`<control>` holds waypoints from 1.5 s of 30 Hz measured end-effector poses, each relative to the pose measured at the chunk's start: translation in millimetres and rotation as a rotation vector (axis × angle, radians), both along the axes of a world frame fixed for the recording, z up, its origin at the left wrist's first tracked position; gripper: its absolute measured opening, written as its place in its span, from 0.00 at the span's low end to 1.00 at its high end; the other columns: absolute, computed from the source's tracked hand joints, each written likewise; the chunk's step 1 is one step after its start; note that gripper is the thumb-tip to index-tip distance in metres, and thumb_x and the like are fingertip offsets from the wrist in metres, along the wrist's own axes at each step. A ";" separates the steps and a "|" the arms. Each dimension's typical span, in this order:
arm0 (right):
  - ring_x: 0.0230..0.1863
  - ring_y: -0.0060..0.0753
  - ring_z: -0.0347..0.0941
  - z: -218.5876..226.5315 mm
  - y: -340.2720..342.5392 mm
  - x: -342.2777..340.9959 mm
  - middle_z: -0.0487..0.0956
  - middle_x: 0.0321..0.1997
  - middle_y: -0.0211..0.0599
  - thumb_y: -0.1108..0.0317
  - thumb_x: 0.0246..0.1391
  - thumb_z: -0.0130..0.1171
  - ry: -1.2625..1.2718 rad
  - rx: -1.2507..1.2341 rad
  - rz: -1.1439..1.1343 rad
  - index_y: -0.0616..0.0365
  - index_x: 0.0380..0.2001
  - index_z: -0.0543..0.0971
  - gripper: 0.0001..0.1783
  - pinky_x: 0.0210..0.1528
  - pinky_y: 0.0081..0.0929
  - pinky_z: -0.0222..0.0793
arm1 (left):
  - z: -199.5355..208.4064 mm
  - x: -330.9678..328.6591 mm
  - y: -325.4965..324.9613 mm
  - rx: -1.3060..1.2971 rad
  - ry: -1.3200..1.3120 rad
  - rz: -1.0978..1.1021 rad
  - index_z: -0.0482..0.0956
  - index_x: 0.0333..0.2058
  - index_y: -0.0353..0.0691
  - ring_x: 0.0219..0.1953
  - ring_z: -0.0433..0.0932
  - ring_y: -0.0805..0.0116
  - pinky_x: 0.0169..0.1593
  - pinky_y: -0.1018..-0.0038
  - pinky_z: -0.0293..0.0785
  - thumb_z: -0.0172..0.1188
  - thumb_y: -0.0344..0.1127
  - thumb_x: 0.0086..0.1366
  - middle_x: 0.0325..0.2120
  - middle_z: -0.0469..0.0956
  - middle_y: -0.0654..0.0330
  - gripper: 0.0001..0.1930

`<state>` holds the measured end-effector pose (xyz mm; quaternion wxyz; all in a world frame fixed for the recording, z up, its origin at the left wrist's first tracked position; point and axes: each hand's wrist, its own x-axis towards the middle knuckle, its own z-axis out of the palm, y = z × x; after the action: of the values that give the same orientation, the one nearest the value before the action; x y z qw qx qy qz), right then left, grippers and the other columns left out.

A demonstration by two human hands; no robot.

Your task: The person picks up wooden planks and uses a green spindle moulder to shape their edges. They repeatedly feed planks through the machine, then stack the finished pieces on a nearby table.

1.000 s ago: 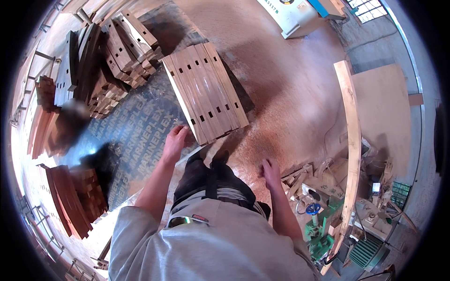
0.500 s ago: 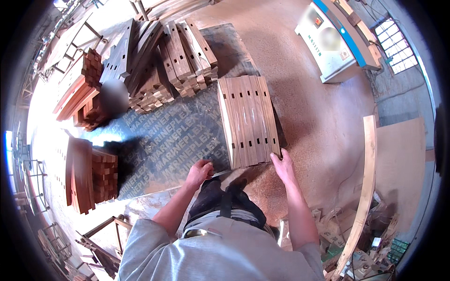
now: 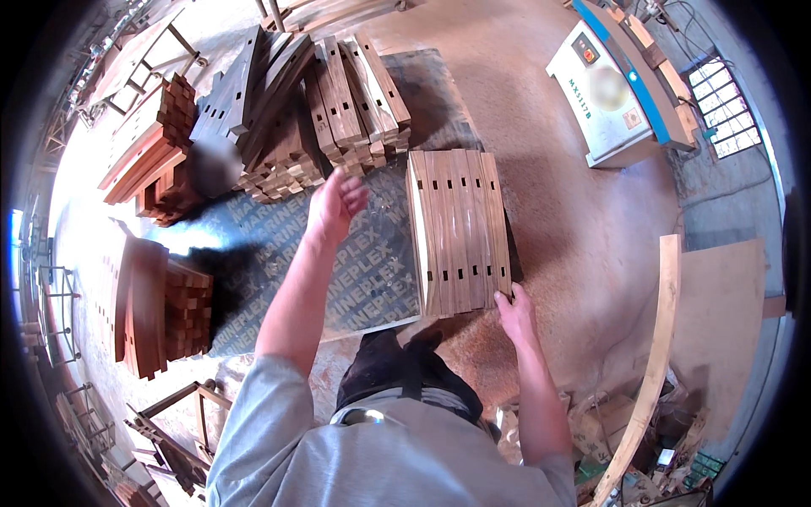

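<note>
at the near right corner of the slotted boards (image 3: pixel 463 226), the right grip (image 3: pixel 517 313) rested, closure unclear; the left grip (image 3: pixel 336 204) hung half-curled, empty.

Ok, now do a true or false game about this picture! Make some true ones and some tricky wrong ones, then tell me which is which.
1. The right hand is at the near right corner of a stack of slotted planks. True.
2. The left hand is gripping a long plank. False: no plank shows in it; it is seen over the dark sheet.
3. The white machine with a blue edge is at the lower left of the picture. False: it is at the upper right.
4. A pile of reddish wood is on the left side. True.
5. The person's shirt is bright red. False: it is grey.
</note>
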<state>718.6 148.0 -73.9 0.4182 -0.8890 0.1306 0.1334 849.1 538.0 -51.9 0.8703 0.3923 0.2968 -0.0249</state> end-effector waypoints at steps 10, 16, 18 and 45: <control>0.18 0.22 0.67 -10.3 -2.2 -3.7 0.72 0.19 0.32 0.70 0.55 0.53 -0.179 -0.076 0.069 0.63 0.35 0.74 0.08 0.21 0.24 0.63 | -6.4 78.9 3.8 -0.115 0.037 -0.003 0.71 0.28 0.42 0.25 0.80 0.63 0.26 0.72 0.79 0.50 0.46 0.66 0.21 0.78 0.58 0.14; 0.42 0.50 0.74 8.7 8.1 -2.4 0.76 0.38 0.53 0.64 0.52 0.56 0.050 0.045 -0.060 0.63 0.42 0.73 0.17 0.44 0.38 0.68 | -1.2 76.6 9.9 -0.049 0.035 -0.065 0.69 0.31 0.42 0.22 0.78 0.66 0.25 0.73 0.76 0.53 0.44 0.64 0.21 0.76 0.61 0.12; 0.42 0.50 0.74 6.5 6.3 -3.2 0.76 0.38 0.53 0.64 0.52 0.55 0.044 0.014 -0.043 0.64 0.43 0.73 0.17 0.45 0.38 0.68 | 2.0 74.6 12.3 -0.003 0.038 -0.019 0.69 0.30 0.43 0.21 0.77 0.67 0.24 0.74 0.75 0.53 0.44 0.64 0.20 0.75 0.62 0.11; 0.29 0.32 0.71 7.4 5.4 -5.8 0.74 0.28 0.40 0.65 0.54 0.55 -0.020 -0.042 -0.022 0.63 0.37 0.73 0.12 0.31 0.29 0.67 | -17.3 85.1 -74.5 -0.339 -0.071 0.265 0.66 0.39 0.41 0.30 0.77 0.64 0.26 0.73 0.78 0.57 0.47 0.63 0.27 0.73 0.59 0.17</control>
<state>712.8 153.4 -66.5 0.4020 -0.8975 0.1388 0.1170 934.2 463.5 -69.3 0.9293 0.1988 0.3064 0.0541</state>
